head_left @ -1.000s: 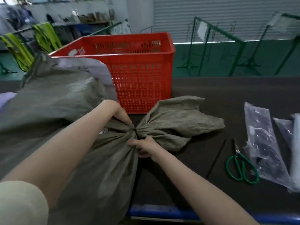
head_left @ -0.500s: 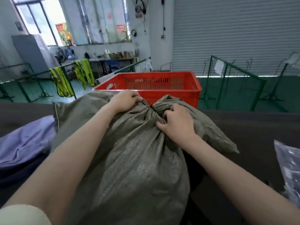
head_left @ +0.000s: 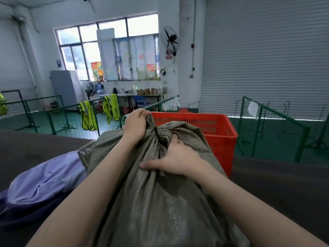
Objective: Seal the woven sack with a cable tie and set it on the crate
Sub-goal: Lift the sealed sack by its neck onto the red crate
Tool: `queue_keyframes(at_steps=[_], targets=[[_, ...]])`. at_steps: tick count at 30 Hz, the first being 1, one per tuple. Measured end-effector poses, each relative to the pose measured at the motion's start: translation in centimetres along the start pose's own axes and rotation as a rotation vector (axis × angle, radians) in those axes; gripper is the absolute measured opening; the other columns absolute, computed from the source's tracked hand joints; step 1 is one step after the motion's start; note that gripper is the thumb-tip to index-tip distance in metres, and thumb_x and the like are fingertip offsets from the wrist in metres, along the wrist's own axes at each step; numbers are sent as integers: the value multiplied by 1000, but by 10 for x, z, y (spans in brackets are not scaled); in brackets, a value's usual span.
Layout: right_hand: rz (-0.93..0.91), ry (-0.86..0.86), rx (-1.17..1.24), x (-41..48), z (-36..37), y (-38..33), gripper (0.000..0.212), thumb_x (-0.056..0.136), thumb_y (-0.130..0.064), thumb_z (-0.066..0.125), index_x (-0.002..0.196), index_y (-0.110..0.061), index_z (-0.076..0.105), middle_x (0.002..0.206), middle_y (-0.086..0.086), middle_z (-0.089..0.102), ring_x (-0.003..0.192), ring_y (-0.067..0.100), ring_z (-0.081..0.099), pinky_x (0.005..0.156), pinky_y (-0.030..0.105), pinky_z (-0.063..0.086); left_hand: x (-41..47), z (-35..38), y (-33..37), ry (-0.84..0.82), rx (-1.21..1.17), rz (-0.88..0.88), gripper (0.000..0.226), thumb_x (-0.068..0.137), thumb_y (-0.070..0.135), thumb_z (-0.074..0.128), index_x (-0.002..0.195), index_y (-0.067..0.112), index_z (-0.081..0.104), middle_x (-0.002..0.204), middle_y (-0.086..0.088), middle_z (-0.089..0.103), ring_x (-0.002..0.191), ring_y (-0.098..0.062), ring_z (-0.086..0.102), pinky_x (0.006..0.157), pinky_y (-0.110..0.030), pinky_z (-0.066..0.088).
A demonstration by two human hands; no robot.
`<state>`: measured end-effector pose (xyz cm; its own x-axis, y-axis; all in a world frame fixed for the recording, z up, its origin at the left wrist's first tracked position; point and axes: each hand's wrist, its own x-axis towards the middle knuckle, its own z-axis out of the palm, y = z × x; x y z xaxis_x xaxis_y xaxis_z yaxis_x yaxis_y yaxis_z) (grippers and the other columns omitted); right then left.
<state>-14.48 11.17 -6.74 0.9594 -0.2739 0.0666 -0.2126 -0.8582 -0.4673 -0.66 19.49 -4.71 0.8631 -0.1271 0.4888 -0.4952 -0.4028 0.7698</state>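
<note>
a: where was the woven sack (head_left: 160, 202) just then?

b: you had it up in front of you, its gathered neck level with the near rim of the red crate (head_left: 219, 132). the body hung down toward you, over the near edge of the dark table (head_left: 284, 184). whether its bottom rested on the table, i cannot tell; your arms hid it.

a: and the hands?

b: your left hand (head_left: 135, 125) was clenched on the bunched mouth above the black cable tie (head_left: 156, 133), likely so the weight hung from the cinch. your right hand (head_left: 176, 159) gripped a fold of cloth just below the tie, probably to steer the bulk toward the crate.

a: sealed, then?

b: the tie sat snug around the neck, so i judge yes; the placing was not yet done.

a: anything in the way?

b: a purple bundle (head_left: 44, 182) lay at the table's left side, touching the sack, not between it and the crate.
</note>
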Motion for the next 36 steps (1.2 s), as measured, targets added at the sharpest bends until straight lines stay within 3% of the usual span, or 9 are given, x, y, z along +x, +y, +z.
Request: queue_keyframes(at_steps=[4,8,13,16,19,22,26,30,36], targets=[[-36,158,-77,10,0,-9,76,67,-41,72,122,0,39,128,18,51,118,35,51,89,36,45,-4,-12,9,26,-69,10,25,97,17,40,81,18,59,113,-14,66,108,-29,56,92,-34,40],[-145,244,-112,21,-24,0,17,73,-21,63,78,-8,52,104,17,65,100,35,60,70,31,41,-6,-19,14,32,-79,-7,35,96,23,42,63,32,52,97,-5,63,106,-31,56,101,-47,40],[-171,406,-67,45,-65,8,19,75,-16,59,93,-8,58,104,16,65,101,33,60,72,32,41,10,-33,43,-2,1,76,24,96,29,41,78,21,54,99,-9,62,102,-28,56,101,-45,38],[-167,497,29,56,-95,7,17,77,-12,56,92,-7,61,97,15,66,98,32,60,69,28,37,16,-49,77,-145,47,162,25,99,27,36,86,13,53,89,-10,53,72,-15,48,78,-28,35],[-161,603,115,65,-122,4,7,78,-9,56,80,-11,62,96,22,68,96,35,61,68,27,34,13,-62,104,-376,-20,148,44,92,50,41,103,13,61,96,-3,57,86,-14,54,91,-32,40],[-135,691,205,71,-146,2,15,78,-8,56,86,-5,68,98,25,69,97,38,61,67,28,35,12,-62,122,-557,283,277,54,67,62,66,98,19,59,94,1,60,89,-19,58,86,-31,44],[-156,737,228,68,-178,-6,12,80,-9,56,83,-6,67,94,24,68,97,35,61,67,27,34,25,-58,142,-417,383,314,45,71,30,77,97,-5,64,87,-13,62,78,-23,57,71,-31,42],[-223,830,231,60,-216,-21,18,81,-6,54,64,-10,56,78,17,59,94,33,62,65,25,32,34,-60,173,-256,333,425,20,77,17,68,87,1,63,74,-6,58,75,-21,54,63,-27,41],[-278,1064,244,60,-261,-42,26,87,-8,51,108,-7,66,114,17,67,109,31,58,69,23,29,52,-65,211,73,200,639,5,76,7,59,81,7,61,84,-12,63,80,-21,52,58,-26,32]])
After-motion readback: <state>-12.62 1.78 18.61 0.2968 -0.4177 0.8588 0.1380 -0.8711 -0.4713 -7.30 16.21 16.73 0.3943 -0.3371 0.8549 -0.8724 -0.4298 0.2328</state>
